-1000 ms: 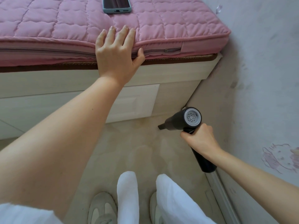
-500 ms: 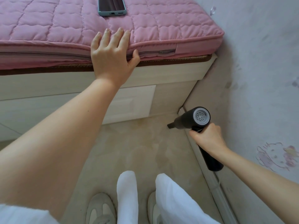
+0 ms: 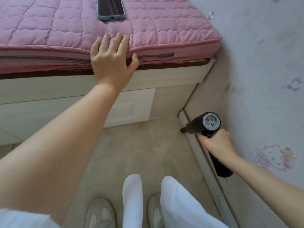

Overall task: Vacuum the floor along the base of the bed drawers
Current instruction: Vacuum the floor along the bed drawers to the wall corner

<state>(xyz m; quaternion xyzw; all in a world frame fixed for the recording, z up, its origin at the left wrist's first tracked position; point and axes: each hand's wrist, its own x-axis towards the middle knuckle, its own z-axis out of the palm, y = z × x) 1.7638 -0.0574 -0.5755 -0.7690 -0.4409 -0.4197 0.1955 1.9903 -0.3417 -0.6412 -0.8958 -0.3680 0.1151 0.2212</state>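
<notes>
My right hand [image 3: 217, 143] grips the handle of a black handheld vacuum [image 3: 199, 125]. Its nozzle points left over the skirting board [image 3: 195, 145], close to the corner where the wall meets the bed base. The cream drawer front [image 3: 131, 107] sits to the left of the nozzle, above the beige floor [image 3: 144, 145]. My left hand [image 3: 111, 60] rests flat on the edge of the pink quilted mattress [image 3: 65, 33], fingers straight and thumb against its side.
A phone [image 3: 111, 9] in a teal case lies on the mattress behind my left hand. The wallpapered wall [image 3: 263, 79] closes the right side. My white trouser legs and grey shoes [image 3: 100, 214] stand on the floor at the bottom.
The vacuum and my right hand have drifted right, from over the floor near the bed corner to over the skirting board. My left hand stays on the mattress edge.
</notes>
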